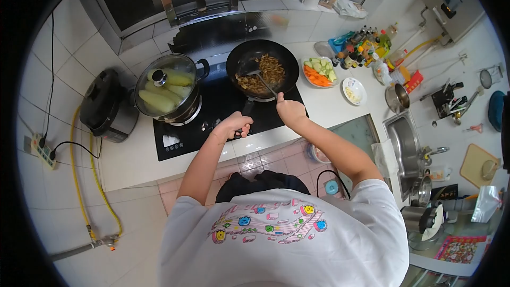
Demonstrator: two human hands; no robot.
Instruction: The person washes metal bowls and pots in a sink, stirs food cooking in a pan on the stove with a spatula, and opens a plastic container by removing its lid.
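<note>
A black wok [234, 61] stands on the right side of the black stovetop [183, 137]. Browned strips of food [271, 69], whose exact kind I cannot make out, lie in it. My left hand [234, 126] is closed around the wok's handle [248, 107]. With my right hand [290, 110] I grip a spatula [266, 86], and its head rests among the strips. On the left burner, a pot with a glass lid [159, 78] holds corn cobs [158, 101]. Right of the wok sits a plate of sliced carrot and green slices [319, 69].
A small white dish [354, 91] with pale chopped pieces lies on the counter near a metal pot [397, 97]. Several bottles [358, 50] crowd the back right corner. A sink [402, 143] is at the right. A black electric cooker [110, 107] stands far left.
</note>
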